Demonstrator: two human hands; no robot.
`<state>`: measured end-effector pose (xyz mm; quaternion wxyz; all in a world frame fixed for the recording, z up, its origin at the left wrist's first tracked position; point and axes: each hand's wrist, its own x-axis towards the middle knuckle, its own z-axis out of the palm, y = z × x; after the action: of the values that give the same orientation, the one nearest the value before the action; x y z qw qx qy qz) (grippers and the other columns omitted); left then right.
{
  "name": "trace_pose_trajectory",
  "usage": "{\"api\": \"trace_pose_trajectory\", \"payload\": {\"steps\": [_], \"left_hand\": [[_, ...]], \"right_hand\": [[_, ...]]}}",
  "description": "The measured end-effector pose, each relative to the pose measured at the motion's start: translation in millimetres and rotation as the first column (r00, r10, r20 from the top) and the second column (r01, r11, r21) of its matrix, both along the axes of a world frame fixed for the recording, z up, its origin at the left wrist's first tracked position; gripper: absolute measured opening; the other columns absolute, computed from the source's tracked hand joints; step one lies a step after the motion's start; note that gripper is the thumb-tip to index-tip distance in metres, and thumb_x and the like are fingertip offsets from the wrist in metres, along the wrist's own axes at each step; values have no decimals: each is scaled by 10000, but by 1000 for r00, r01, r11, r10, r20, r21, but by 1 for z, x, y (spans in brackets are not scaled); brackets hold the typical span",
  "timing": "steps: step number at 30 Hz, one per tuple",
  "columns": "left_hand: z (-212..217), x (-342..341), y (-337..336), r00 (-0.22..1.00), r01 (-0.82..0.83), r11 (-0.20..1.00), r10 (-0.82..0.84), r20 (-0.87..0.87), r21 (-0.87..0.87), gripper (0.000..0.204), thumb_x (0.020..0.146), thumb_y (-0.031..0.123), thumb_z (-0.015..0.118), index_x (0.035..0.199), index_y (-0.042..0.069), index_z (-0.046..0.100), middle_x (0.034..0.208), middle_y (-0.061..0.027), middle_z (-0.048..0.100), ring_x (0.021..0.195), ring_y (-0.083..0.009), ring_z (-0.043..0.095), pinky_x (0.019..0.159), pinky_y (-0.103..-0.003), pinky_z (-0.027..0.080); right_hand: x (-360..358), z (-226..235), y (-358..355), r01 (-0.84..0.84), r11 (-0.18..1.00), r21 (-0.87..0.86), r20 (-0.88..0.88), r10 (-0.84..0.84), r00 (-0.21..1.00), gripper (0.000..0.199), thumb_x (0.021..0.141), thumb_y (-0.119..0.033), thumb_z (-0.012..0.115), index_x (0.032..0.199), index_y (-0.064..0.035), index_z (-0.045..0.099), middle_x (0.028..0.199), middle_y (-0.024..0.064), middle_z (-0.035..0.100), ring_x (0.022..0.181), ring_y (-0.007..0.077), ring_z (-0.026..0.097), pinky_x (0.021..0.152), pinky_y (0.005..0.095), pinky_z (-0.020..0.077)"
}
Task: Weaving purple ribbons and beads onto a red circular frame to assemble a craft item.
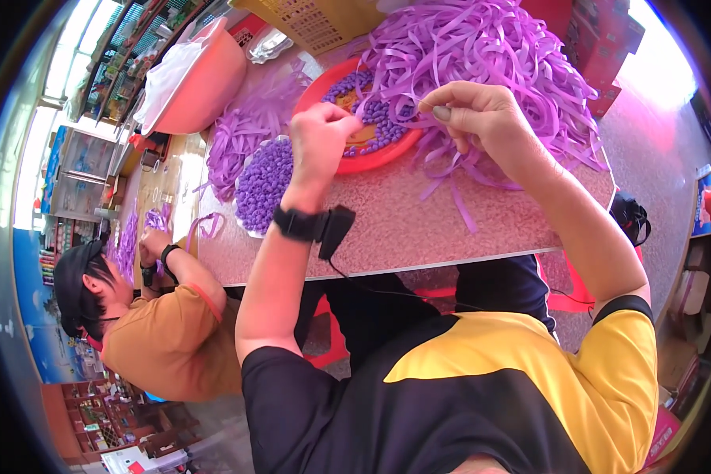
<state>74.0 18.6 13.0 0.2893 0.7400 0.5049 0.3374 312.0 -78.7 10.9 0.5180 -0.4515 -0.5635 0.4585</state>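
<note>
My left hand [321, 141] is closed above the near left rim of a red round tray [383, 160], its fingertips pressed together. What they hold, if anything, does not show. Over the tray's right side my right hand [475, 112] is also closed, thumb and forefinger pinching something thin that I cannot make out. Inside the tray lie small purple pieces [381, 126] on a yellow-orange bottom. Left of the tray, near my left wrist, a pale plate is heaped with small purple knobs [262, 186]. A big tangle of purple ribbon [482, 47] spreads behind and beside my right hand.
The pinkish table [395, 225] has its edge close to my body. More purple ribbon [249, 130] lies at the left, near a pink basin [201, 87]. A yellow basket [300, 24] stands at the back. At the left, another person [166, 328] handles purple ribbon.
</note>
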Motion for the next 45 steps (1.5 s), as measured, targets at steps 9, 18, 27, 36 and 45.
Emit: {"api": "trace_pose_trajectory", "payload": {"steps": [9,18,27,36,45], "left_hand": [[33,20,-88,416,648,755,-459,785,98,70,711,38,616,720,11,551,906,-158,605,807,-227,602,576,-285,460],[-17,-8,-106,347,619,740,42,937,-263,205,936,31,639,1133,-27,640,959,-125,672,753,-232,666,633,-335,525],[-25,-13,-115,458,502,729,234,858,-466,171,936,39,649,1090,-36,656,853,-83,666,713,-174,658,589,-305,516],[-24,-6,-121,554,406,766,226,801,-497,116,936,57,644,1012,-27,669,784,-39,604,620,-106,521,478,-259,389],[-24,-7,-120,553,427,736,248,796,-526,110,920,53,647,989,-31,665,764,-35,600,594,-94,497,477,-251,385]], "right_hand": [[-1,7,-3,31,999,14,-108,-29,994,224,970,-105,588,1134,-16,711,664,-7,582,563,53,522,524,203,402],[-7,13,-11,-91,995,44,159,82,984,214,946,-17,599,1124,-36,718,773,-25,622,685,51,553,619,205,444],[-21,0,-17,-282,861,422,510,32,860,172,862,-16,688,1029,-57,699,813,65,576,754,212,605,679,308,471],[-26,-4,-18,-273,802,531,583,-112,805,220,801,14,715,1003,-72,712,773,76,536,724,255,598,610,350,471],[-27,-6,-17,-282,769,573,595,-154,789,265,758,40,709,996,-76,710,776,83,543,741,275,607,611,371,481]]}}
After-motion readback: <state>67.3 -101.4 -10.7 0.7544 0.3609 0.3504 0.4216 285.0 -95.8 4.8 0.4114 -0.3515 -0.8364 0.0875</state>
